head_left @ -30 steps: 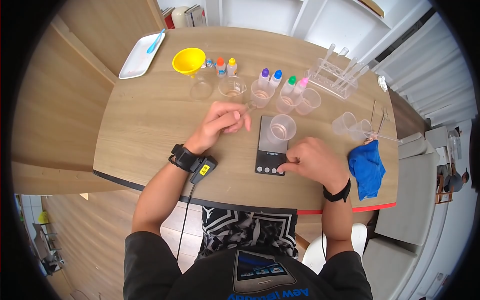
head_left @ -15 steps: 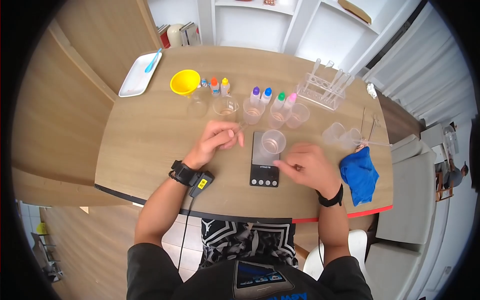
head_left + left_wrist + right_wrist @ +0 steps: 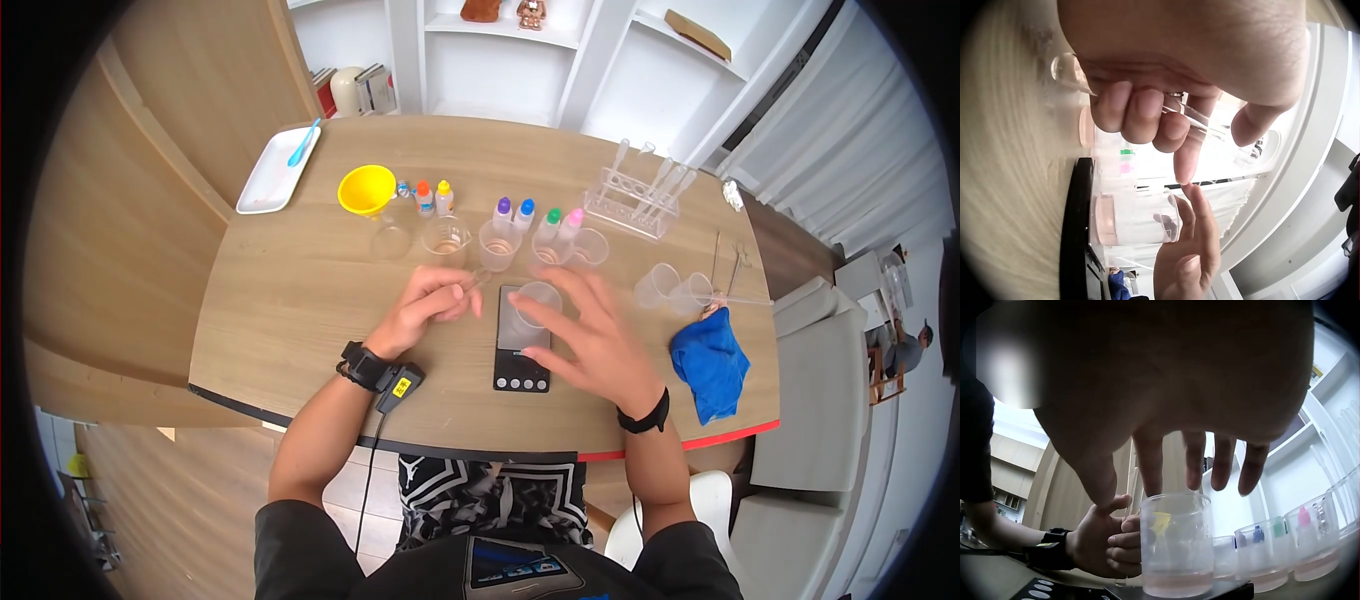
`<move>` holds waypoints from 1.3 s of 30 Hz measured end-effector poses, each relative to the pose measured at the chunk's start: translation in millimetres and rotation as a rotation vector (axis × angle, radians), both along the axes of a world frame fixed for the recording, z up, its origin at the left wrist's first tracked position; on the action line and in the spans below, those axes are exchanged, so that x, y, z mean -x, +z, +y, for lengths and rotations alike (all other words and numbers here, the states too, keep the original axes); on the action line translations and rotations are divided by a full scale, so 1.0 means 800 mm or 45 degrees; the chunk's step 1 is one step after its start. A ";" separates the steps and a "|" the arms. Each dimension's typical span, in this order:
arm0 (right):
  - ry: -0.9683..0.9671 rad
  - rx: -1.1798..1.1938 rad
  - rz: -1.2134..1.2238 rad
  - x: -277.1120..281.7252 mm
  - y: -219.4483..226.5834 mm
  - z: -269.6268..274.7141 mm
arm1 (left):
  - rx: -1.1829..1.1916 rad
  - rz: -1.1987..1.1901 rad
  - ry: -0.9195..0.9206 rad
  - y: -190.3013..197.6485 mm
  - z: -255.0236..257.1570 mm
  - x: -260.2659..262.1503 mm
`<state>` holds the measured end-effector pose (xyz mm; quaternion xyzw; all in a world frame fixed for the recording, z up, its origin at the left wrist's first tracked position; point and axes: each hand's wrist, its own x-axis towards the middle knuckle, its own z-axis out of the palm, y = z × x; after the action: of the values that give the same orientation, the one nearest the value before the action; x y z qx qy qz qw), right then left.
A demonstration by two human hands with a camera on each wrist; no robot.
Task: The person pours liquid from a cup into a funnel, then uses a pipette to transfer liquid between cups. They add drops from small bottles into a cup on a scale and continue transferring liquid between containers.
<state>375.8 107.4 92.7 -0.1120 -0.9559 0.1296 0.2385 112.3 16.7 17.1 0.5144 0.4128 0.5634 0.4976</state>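
Note:
My left hand (image 3: 428, 308) grips a clear tube with a rounded end (image 3: 1067, 70), its fingers curled round the middle. That end points toward the table in the left wrist view. My right hand (image 3: 592, 335) is spread with nothing in its grasp, fingers reaching over a clear plastic cup (image 3: 1175, 547). Fingertips hover right at the cup's rim. Upright on a flat black digital scale (image 3: 522, 372), the cup shows a little pinkish liquid at its bottom. The scale's round buttons face my body.
Behind the scale stand a beaker (image 3: 446, 243), several cups and dropper bottles with coloured caps. A yellow funnel (image 3: 367, 190) and white tray (image 3: 258, 185) lie to the left. On the right are a test tube rack (image 3: 632, 208), two tipped cups and a blue cloth (image 3: 710, 365).
My right hand has moved off the scale's buttons and forward to the cup, its fingers spreading out. The left hand keeps its hold on the tube. The head view has tilted up.

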 end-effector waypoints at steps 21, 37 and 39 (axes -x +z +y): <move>0.044 0.349 0.003 -0.013 -0.009 0.008 | -0.017 0.068 -0.026 -0.004 0.002 0.002; -0.288 0.264 0.144 -0.050 0.014 0.037 | 0.017 0.076 -0.036 -0.009 0.005 0.001; -0.311 0.247 0.129 -0.050 0.012 0.038 | 0.037 0.093 -0.043 -0.007 0.004 0.002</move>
<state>415.9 137.8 102.4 -0.2433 -0.9049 0.1969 0.2883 110.4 19.8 11.7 0.5342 0.4301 0.5296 0.4992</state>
